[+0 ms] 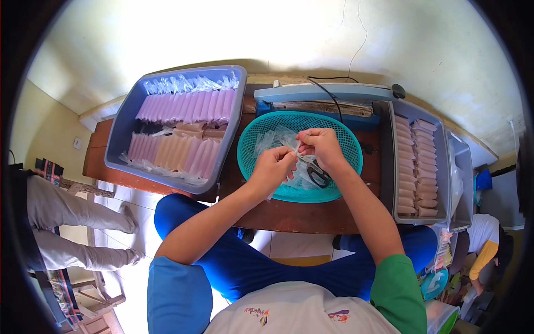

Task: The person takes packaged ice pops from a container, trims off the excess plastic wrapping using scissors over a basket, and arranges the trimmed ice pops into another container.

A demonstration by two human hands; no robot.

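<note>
Over the turquoise mesh basket (243, 150), my left hand (273, 167) and my right hand (321, 146) are close together, both closed in a pinch. Between their fingertips is a thin whitish piece of plastic (297, 148); its full shape is hidden by the fingers. Loose clear plastic scraps (272, 139) lie inside the basket beneath my hands. A pair of scissors (319, 177) with black handles rests on those scraps, just below my right hand.
A grey-blue crate (239, 94) of filled pink and tan tubes in plastic stands left. Behind the basket is a long blue sealing machine (328, 93) with a cable. Another crate (442, 183) of tubes stands right. People are at both sides; the brown table (289, 222) edge faces my knees.
</note>
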